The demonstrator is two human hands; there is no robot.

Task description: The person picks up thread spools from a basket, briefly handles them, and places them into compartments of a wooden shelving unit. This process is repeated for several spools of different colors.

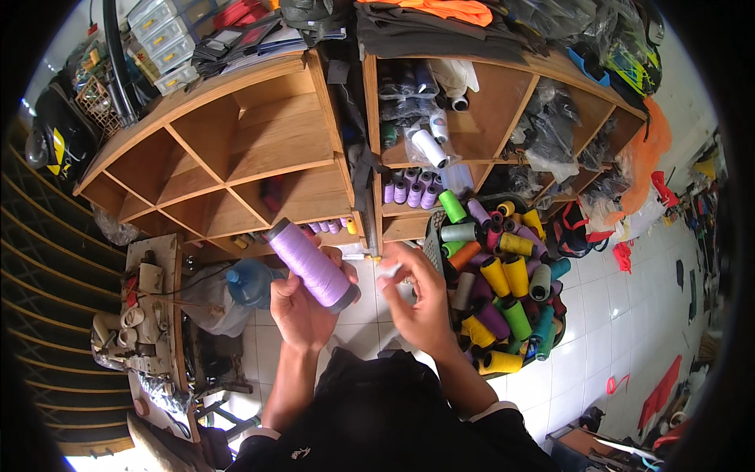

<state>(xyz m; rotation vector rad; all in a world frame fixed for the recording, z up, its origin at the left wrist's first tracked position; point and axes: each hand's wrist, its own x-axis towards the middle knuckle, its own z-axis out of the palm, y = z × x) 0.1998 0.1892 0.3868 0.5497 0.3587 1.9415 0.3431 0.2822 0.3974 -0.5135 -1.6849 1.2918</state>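
My left hand (303,311) is wrapped round a large spool of lilac thread (313,263) with dark ends, which it holds tilted in front of me. Just to the right, apart from the spool, my right hand (417,295) has its fingers curled. A small whitish scrap (388,271) shows at its fingertips; what it is made of I cannot make out. Beside my right forearm stands a dark basket (431,250) heaped with thread spools in yellow, green, purple, orange and teal. Several lilac spools (413,191) stand together in a shelf compartment ahead.
Two wooden shelf units (259,130) (480,134) stand ahead, the right one holding bagged goods and a white spool (429,148). A blue water bottle (248,283) is left of my hand. Farther left is a sewing machine (149,315) on a table. Red cloth (659,393) lies on the tiles.
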